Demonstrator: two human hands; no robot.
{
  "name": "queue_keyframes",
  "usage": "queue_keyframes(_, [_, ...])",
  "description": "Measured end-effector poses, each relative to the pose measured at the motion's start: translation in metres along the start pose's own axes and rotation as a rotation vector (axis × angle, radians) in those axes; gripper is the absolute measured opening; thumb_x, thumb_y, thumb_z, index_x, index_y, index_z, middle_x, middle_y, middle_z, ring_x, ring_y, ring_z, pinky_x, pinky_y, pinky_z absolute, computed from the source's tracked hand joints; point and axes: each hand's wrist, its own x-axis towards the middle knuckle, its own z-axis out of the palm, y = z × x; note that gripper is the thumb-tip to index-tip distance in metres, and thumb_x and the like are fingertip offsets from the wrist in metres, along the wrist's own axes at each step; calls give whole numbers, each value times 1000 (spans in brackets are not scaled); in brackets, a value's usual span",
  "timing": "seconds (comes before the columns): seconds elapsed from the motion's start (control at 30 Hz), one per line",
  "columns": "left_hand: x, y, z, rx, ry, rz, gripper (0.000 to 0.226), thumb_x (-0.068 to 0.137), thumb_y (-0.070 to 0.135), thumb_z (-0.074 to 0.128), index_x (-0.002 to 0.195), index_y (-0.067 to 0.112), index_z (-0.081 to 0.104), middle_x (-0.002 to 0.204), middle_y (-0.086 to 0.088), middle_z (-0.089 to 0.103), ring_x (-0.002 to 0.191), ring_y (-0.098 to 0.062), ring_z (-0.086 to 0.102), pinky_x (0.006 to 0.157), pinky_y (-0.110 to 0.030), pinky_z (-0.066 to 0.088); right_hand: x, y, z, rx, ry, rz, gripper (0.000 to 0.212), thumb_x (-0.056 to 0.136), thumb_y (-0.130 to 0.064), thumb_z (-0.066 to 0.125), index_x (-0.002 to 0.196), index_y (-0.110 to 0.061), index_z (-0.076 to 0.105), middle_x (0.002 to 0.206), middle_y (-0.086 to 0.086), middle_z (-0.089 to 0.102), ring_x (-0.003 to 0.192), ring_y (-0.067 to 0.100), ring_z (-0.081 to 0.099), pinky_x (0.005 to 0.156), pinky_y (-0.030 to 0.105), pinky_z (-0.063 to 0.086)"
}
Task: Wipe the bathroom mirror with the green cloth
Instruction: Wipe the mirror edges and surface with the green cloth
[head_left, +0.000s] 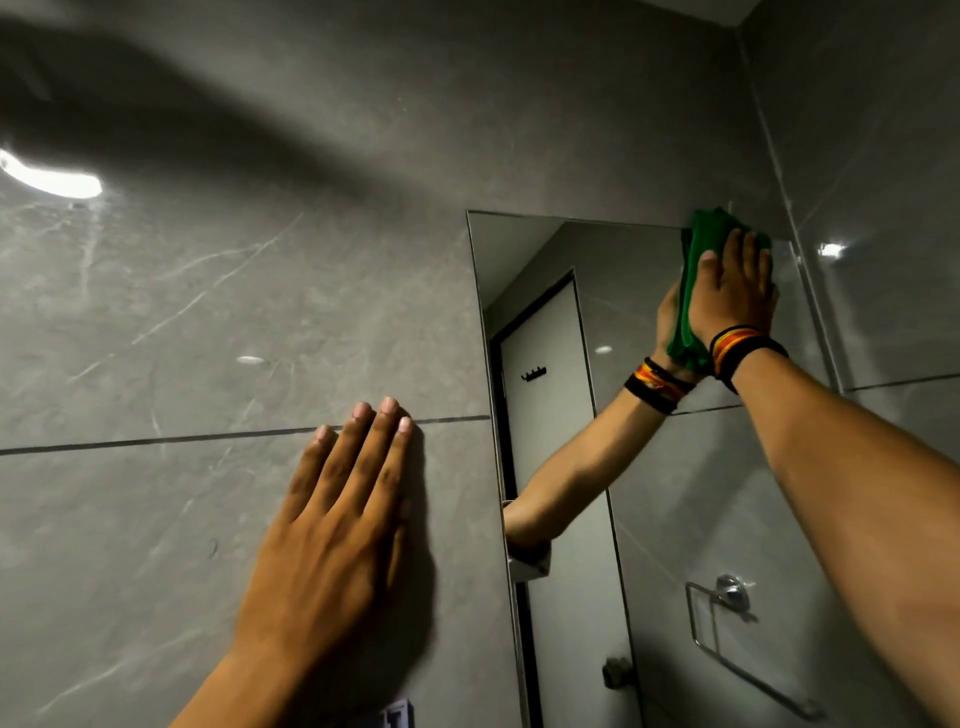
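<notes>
The bathroom mirror (649, 467) hangs on the grey tiled wall, right of centre. My right hand (732, 291) presses the green cloth (698, 244) flat against the glass at the mirror's upper right corner; bands circle that wrist. The cloth bunches above and left of my fingers, and its reflection shows below. My left hand (337, 519) lies flat on the wall tile left of the mirror, fingers together, holding nothing.
The grey tiled wall (208, 312) fills the left, with a grout line at finger height and a bright light glare at far left. A side wall (883, 208) meets the mirror's right edge. The mirror reflects a door, hooks and a metal towel ring.
</notes>
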Motion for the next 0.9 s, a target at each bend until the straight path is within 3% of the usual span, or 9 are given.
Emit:
queue_keyframes(0.43, [0, 4, -4, -17, -14, -28, 66, 103, 36, 31, 163, 8, 23, 172, -14, 20, 160, -31, 17, 127, -51, 16, 49, 38, -11, -73, 21, 132, 60, 106, -41, 17, 159, -13, 10, 168, 7, 7, 155, 27, 4, 126, 46, 1])
queue_keyframes(0.73, [1, 5, -6, -47, -16, -39, 66, 102, 35, 29, 161, 3, 25, 170, -20, 21, 158, -36, 19, 126, -55, 20, 2, 66, -14, -49, 42, 209, 59, 106, -39, 18, 159, -13, 11, 168, 6, 9, 155, 25, 3, 126, 45, 1])
queue_keyframes(0.9, [-1, 4, -6, -88, -4, -19, 68, 102, 33, 29, 162, 3, 20, 172, -19, 13, 160, -34, 12, 130, -52, 11, -57, 94, -23, -65, 37, 293, 58, 108, -36, 18, 159, -11, 10, 168, 7, 8, 155, 26, 4, 126, 45, 2])
